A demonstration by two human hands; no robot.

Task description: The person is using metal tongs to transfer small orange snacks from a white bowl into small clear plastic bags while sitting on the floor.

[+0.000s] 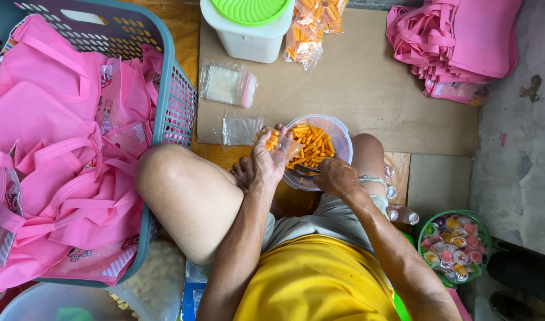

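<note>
Head view: the left hand (271,156) holds a small clear bag (276,141) of orange snack sticks, its grip closed on it, above the clear bowl (339,138) of sticks. The right hand (335,176) is closed on the bowl's near rim, between the knees.

A home packing spot on the floor: cardboard mat (373,89), basket of pink bags (171,107), snack packets (311,27).

Two hands are working at the centre: the left hand (271,156) and the right hand (336,177). One clear bowl (339,138) of orange snack sticks is sitting at twelve o'clock from them. One white tub (246,37) is standing beyond it, one blue laundry basket (176,107) is lying at nine o'clock, and two small clear bags (228,85) (240,129) are lying between them. One green basket (483,229) of jelly cups is resting at four o'clock.
</note>
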